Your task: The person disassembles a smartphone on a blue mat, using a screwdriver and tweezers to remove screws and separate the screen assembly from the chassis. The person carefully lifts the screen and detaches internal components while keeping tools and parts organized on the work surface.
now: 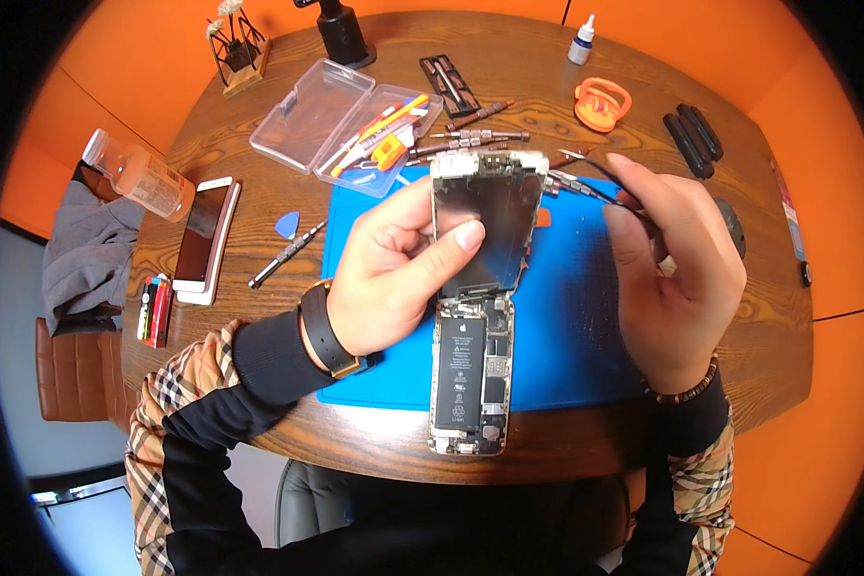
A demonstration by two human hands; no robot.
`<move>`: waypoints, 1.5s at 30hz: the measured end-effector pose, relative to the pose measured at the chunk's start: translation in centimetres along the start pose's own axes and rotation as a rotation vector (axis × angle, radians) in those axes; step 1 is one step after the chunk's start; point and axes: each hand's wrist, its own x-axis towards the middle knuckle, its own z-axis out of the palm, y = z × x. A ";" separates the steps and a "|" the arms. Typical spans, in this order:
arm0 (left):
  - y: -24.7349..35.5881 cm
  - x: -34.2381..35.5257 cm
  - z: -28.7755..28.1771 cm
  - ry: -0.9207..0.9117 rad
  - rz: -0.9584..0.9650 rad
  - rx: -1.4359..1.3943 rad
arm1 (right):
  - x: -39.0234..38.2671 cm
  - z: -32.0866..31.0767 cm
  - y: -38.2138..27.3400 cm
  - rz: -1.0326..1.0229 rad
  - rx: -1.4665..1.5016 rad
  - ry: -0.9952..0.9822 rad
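Observation:
My left hand (398, 264) grips the lifted screen assembly (494, 226) of an opened phone, thumb pressed on its dark inner side. Below it, the phone body (458, 370) shows its black battery and circuit board. The two parts meet at the screen's lower end. The body's lower end reaches past the near edge of the blue mat (576, 355). My right hand (682, 259) is raised right of the screen, thumb and forefinger closed on dark tweezers (600, 165). Their tips point left toward the screen's top, apart from it.
An open clear plastic case (307, 110) with pry tools stands behind the mat, beside several screwdrivers (480, 136). An orange suction cup (602, 104) lies at the back right. Leftward are a white phone (206, 235), a blue pick (287, 226) and a tipped bottle (149, 178).

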 end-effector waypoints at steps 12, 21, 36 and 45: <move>0.6 -0.2 0.0 -0.046 -0.034 0.039 | -0.3 -0.8 0.9 0.050 0.026 0.069; 0.5 -0.2 -0.2 -0.062 -0.041 0.030 | -0.1 -0.8 0.5 0.031 0.025 0.060; -0.4 -0.7 -0.5 -0.007 -0.054 -0.018 | -0.9 -0.5 -0.7 -0.115 -0.104 -0.078; -0.3 -0.6 -0.6 -0.028 -0.038 0.018 | -0.3 0.8 0.1 -0.282 -0.127 0.023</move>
